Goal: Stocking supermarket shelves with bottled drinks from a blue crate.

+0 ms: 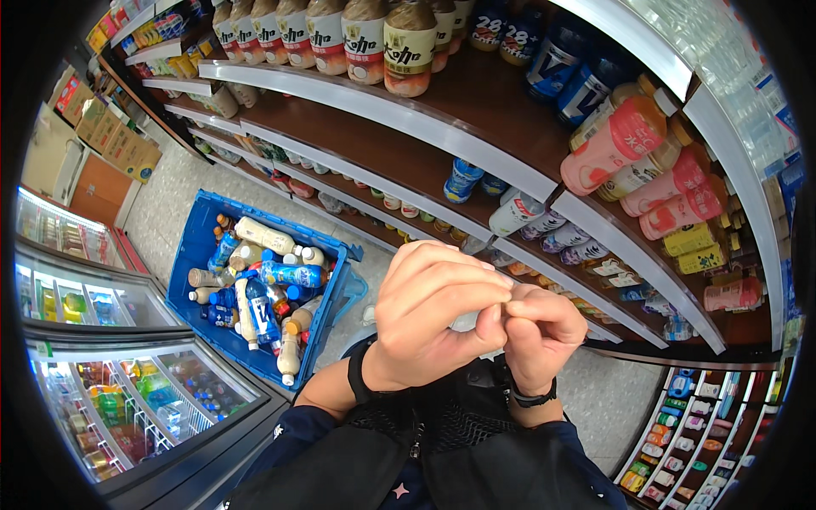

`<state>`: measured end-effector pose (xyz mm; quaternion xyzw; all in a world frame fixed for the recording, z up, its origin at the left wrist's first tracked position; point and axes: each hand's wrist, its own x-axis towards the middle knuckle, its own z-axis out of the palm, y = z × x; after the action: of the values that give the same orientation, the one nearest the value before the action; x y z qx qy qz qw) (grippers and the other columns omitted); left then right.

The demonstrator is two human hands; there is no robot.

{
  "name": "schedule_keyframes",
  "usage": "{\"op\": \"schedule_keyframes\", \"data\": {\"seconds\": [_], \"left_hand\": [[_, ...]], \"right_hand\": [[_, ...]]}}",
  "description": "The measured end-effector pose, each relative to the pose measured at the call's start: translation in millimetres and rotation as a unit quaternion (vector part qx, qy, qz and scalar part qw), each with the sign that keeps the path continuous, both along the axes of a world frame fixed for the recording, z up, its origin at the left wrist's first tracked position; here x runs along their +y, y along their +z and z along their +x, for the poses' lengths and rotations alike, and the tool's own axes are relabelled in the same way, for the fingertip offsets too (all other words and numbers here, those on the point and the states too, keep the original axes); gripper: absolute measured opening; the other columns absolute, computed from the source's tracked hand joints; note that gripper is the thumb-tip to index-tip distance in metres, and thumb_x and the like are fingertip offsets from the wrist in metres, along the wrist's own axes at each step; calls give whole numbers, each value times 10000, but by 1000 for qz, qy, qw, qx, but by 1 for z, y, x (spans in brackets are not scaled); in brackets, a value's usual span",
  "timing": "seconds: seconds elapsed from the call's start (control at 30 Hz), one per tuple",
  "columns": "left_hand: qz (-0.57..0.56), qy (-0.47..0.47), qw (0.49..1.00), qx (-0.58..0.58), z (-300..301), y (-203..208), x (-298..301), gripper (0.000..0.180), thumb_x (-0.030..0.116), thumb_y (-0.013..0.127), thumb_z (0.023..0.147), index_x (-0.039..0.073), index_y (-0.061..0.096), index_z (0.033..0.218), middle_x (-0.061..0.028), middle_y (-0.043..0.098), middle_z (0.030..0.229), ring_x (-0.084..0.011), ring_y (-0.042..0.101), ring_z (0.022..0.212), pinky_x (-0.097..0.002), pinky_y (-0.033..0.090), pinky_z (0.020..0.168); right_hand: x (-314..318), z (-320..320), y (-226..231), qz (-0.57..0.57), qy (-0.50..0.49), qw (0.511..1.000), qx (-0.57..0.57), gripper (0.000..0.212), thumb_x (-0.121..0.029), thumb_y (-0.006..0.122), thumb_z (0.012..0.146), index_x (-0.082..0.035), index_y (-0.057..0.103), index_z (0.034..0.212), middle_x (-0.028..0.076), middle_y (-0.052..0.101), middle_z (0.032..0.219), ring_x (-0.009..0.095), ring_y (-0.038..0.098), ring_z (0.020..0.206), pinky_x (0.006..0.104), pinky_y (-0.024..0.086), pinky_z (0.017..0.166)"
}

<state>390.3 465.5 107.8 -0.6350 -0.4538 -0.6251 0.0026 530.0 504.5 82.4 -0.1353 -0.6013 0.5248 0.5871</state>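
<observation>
My left hand (432, 308) and my right hand (541, 336) are raised in front of my chest, fingertips meeting. Both are closed, thumbs pressed against bent fingers. Whatever sits in the pinch, if anything, is too small or too hidden to name. Dark bands circle both wrists. Left of my hands, a blue plastic crate (325, 316) stands on the floor, holding several jumbled drink bottles (262, 308) with blue, white and brown tones. Beyond my hands runs a brown store shelf (357, 127) with pale grey edge strips; neither hand touches it.
Brown-and-white drink bottles (410, 49) line an upper shelf. Pink-labelled bottles (616, 144) lie on their sides at the right. Glass-door coolers (144, 399) stand at the left, close to the crate. Cardboard boxes (115, 140) are stacked at the far left. Another stocked shelf (693, 433) is at the lower right.
</observation>
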Motion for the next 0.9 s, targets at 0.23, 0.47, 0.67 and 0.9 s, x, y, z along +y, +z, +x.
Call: {"op": "schedule_keyframes", "data": {"seconds": [0.23,0.47,0.67,0.9], "left_hand": [[-2,-8,999,-53,1,4,1,118,5,664,732,47,665,842,-76,707,861,-217,647,782,-363,479,785],[2,-34,999,-38,11,0,7,273,-61,724,654,49,673,899,-64,703,900,-218,643,774,-310,465,710],[-5,-38,999,-34,13,0,7,206,-63,670,712,34,658,893,-83,707,896,-216,658,788,-373,482,795],[-103,-197,945,-238,14,0,-1,112,17,609,856,-25,640,955,-167,678,970,-220,629,856,-339,491,797]], "right_hand": [[13,10,15,-224,315,877,284,191,-117,684,828,-93,506,890,-10,485,607,111,434,512,274,338,507],[18,9,17,-286,530,706,372,141,-117,570,892,-156,437,913,-25,488,627,85,464,548,243,370,567],[18,9,12,-283,543,704,361,85,-133,507,925,-158,427,940,-16,494,646,91,458,556,253,373,578],[19,6,9,-277,553,706,344,67,-141,495,934,-150,429,935,-9,486,649,95,451,569,260,367,593]]}}
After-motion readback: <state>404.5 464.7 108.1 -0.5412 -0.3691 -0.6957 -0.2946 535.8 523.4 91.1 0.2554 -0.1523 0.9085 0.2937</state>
